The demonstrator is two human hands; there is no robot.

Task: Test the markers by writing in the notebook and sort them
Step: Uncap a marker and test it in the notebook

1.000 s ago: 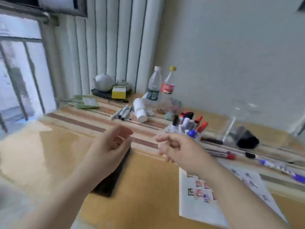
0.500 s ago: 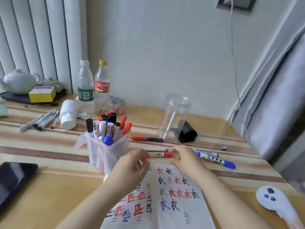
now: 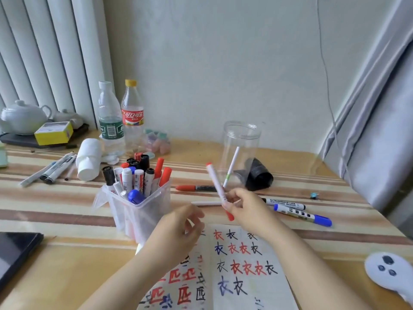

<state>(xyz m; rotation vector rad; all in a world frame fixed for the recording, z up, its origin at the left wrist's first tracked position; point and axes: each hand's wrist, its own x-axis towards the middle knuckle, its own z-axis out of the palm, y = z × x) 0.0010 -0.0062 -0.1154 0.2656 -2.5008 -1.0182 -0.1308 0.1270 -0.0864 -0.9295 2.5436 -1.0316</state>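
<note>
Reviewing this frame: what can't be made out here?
Head view only:
- Left hand: motion-blurred, so whether it holds anything is unclear.
- Red marker in right hand: blurred; cap on or off unclear.
- Notebook: arms cover part, bottom edge crops it.
- Markers in the plastic cup: lower barrels hidden.

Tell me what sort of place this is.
Probably a room at home: a wooden desk against a wall, a white teapot on a tray, drink bottles, and a curtain at the side.
</note>
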